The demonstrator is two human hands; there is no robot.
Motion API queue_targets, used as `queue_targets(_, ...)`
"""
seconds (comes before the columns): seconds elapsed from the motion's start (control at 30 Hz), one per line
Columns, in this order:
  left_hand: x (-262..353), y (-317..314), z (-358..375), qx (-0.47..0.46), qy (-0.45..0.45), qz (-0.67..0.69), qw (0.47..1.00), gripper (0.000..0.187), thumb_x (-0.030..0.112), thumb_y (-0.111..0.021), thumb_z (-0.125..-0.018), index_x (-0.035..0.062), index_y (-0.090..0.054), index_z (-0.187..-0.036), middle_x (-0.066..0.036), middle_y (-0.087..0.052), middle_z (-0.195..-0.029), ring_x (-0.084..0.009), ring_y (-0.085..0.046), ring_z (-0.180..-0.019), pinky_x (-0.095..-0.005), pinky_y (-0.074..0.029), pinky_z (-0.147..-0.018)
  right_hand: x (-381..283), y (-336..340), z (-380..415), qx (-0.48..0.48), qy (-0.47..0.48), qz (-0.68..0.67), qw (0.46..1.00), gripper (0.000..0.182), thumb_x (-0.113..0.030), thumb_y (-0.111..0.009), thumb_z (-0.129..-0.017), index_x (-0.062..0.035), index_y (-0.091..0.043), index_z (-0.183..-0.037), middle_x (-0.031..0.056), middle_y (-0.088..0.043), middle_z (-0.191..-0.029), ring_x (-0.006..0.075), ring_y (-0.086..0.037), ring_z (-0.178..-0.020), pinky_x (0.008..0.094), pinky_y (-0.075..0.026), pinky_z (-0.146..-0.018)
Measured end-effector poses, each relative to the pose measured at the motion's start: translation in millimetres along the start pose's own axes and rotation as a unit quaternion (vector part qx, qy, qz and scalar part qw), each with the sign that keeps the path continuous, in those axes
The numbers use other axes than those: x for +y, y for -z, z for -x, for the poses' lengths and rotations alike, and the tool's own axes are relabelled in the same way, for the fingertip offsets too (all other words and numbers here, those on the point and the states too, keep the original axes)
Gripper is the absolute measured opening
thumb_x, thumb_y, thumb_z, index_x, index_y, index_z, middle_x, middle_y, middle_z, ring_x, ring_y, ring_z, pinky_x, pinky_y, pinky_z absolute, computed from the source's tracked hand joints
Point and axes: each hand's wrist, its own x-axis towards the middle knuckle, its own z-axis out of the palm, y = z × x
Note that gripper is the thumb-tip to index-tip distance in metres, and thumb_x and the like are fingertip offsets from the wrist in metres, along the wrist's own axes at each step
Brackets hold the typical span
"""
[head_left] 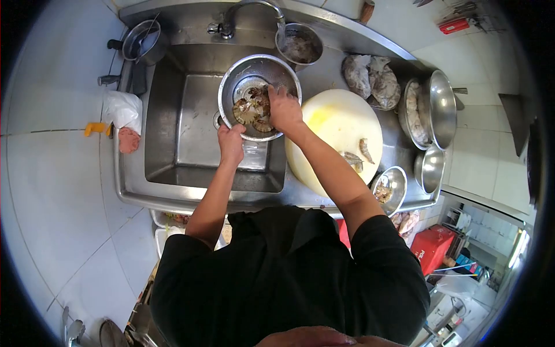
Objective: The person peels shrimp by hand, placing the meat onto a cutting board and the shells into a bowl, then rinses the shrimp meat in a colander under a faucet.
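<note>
A round metal bowl (pixel 229 74) is tilted over the sink, with several brown, striped shrimp (pixel 247 111) inside it. My left hand (pixel 231 141) grips its near rim from below left. My right hand (pixel 283 110) reaches over the right side into the bowl, fingers curled down beside the shrimp; whatever they close on is hidden. Under my right forearm lies a thick round cutting board (pixel 312 162), yellow-stained, with a few grey shrimp (pixel 365 150) on it.
The steel sink (pixel 199 121) lies below the bowl. A faucet (pixel 254 4) runs into a metal pot (pixel 309 58). Bagged food (pixel 384 84) and metal bowls (pixel 442 110) line the right counter; a small bowl (pixel 395 182) sits beside the board. A white plastic bag (pixel 124 110) is left.
</note>
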Motion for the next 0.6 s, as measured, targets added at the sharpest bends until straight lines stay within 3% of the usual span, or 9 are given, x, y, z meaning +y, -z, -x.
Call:
queue_targets(0.1, -1.9, -0.3, -4.1, 0.001, 0.01, 0.002, 1.0, 0.028, -0.001, -0.058, -0.075, 0.0015, -0.064, -0.102, -0.005, -0.068, -0.094, -0.0148, -0.065, -0.077, -0.0271, -0.051, -0.061, 0.2, 12.5, 3.8, -0.022, 0.007, 0.02, 1.0, 0.073, -0.008, -0.07, -0.072, -0.0079, -0.044, -0.14, 0.0203, -0.057, -0.118, 0.0365, -0.064, -0.103, 0.0471, -0.053, -0.089)
queue_targets(0.2, -3.3, 0.7, -5.1, 0.005, 0.018, 0.014, 1.0, 0.028, -0.001, -0.058, -0.074, 0.002, -0.064, -0.101, -0.006, -0.068, -0.094, -0.0152, -0.065, -0.076, -0.0281, -0.052, -0.061, 4.9, 32.1, 5.3, -0.006, 0.022, 0.011, 1.0, 0.055, -0.01, -0.064, -0.08, -0.0062, -0.05, -0.134, 0.0186, -0.058, -0.118, 0.0353, -0.064, -0.104, 0.0443, -0.054, -0.086)
queue_targets(0.3, -0.4, -3.5, -2.2, 0.011, 0.023, 0.023, 0.999, 0.027, -0.001, -0.058, -0.074, 0.0022, -0.064, -0.1, -0.006, -0.068, -0.092, -0.0158, -0.065, -0.076, -0.0288, -0.052, -0.061, 28.0, 40.3, -5.9, 0.025, -0.009, -0.025, 0.999, 0.055, -0.009, -0.066, -0.078, -0.0054, -0.051, -0.131, 0.0216, -0.059, -0.115, 0.0391, -0.063, -0.103, 0.0455, -0.054, -0.088)
queue_targets(0.47, 0.4, 1.2, -5.1, 0.005, 0.038, -0.002, 0.999, 0.026, 0.0, -0.059, -0.074, 0.002, -0.063, -0.1, -0.006, -0.068, -0.091, -0.0162, -0.065, -0.075, -0.0293, -0.052, -0.061, 78.3, 79.2, -48.6, 0.17, -0.024, -0.12, 0.978, 0.048, -0.013, -0.071, -0.076, -0.0017, -0.059, -0.121, 0.0271, -0.062, -0.114, 0.0428, -0.061, -0.103, 0.047, -0.052, -0.089)
queue_targets(0.6, -1.7, -1.9, -6.3, 0.006, 0.038, 0.007, 0.999, 0.026, -0.002, -0.058, -0.075, 0.0014, -0.062, -0.1, -0.006, -0.067, -0.092, -0.0163, -0.065, -0.075, -0.0294, -0.052, -0.061, 88.0, 111.4, -65.3, 0.244, -0.012, -0.153, 0.957, 0.048, -0.023, -0.074, -0.077, -0.0015, -0.061, -0.119, 0.0249, -0.064, -0.11, 0.0414, -0.062, -0.103, 0.0462, -0.052, -0.09)
